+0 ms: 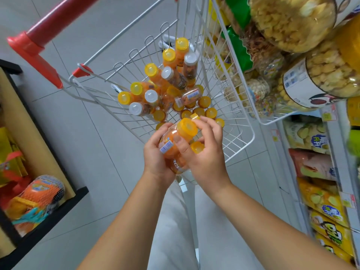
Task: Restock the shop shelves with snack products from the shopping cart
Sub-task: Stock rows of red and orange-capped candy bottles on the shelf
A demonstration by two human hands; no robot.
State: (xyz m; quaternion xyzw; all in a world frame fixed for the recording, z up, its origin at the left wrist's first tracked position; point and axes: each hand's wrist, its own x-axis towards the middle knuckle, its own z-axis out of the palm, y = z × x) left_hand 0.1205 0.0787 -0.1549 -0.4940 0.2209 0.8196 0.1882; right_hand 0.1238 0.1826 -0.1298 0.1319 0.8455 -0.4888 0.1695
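yellow-lidded jar over shopping cart, gripped by left hand and right hand

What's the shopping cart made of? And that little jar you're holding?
The cart looks like metal wire with a glossy white coating: thin rods in a grid. The jar seems clear, shiny plastic, since orange snacks show through. Its yellow lid looks like smooth plastic.
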